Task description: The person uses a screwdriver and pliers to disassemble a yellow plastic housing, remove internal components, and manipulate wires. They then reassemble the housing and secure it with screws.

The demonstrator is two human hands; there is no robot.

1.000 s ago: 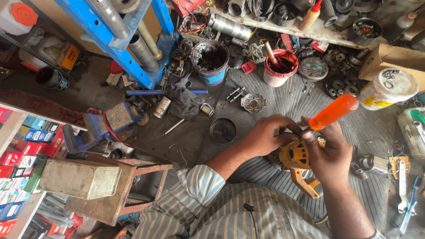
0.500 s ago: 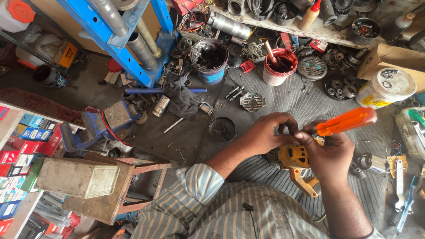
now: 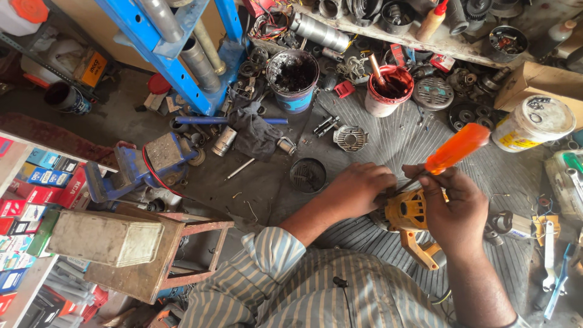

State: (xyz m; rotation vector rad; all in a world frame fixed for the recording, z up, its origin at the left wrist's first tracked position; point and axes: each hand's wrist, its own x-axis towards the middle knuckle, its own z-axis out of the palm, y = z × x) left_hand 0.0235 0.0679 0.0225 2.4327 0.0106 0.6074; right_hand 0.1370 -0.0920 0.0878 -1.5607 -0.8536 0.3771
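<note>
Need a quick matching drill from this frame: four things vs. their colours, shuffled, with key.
1. screwdriver handle
2. power tool body
3. bench vise
4. small tub

A. blue
B. white outside, red inside
C. orange
D. yellow

Pairs: 1-C, 2-D, 3-A, 4-B. The right hand holds the screwdriver; the left hand steadies the tool.
</note>
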